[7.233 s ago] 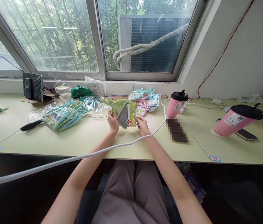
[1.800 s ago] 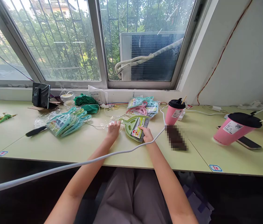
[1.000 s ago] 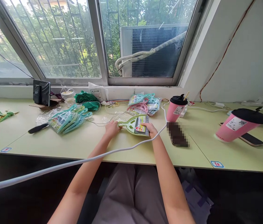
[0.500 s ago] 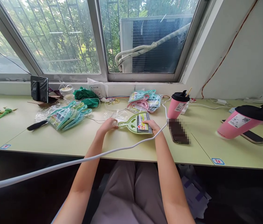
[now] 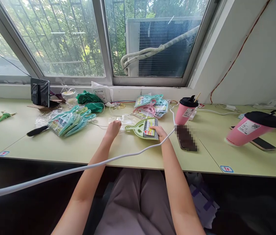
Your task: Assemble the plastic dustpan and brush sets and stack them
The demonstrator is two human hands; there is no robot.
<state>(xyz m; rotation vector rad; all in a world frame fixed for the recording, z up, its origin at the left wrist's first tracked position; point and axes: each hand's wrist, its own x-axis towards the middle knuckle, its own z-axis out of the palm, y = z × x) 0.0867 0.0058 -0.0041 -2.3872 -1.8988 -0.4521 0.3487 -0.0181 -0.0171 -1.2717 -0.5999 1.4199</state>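
Observation:
My right hand (image 5: 161, 132) grips the bristle end of a small light green dustpan-and-brush set (image 5: 141, 129), its thumb across the yellow and white label. The set's handle points left, just over the table. Closed in a pinch, my left hand (image 5: 114, 129) is at a thin clear plastic bag (image 5: 125, 119) behind the handle, apart from the handle itself. Its fingertips are partly hidden. More bagged dustpan sets (image 5: 71, 120) are heaped to the left, and a second pile (image 5: 151, 106) of blue and pink ones lies at the back.
A white cable (image 5: 84, 168) runs across in front of my arms. To the right are a pink cup (image 5: 185, 111), a phone (image 5: 186, 138) and a larger pink cup (image 5: 253, 127). A black-handled knife-like tool (image 5: 37, 131) and a tablet (image 5: 40, 92) are at left.
My left hand has come off the area around the dustpan's handle tip and moved slightly left and up, its fingers now curled tighter. The right hand keeps its hold.

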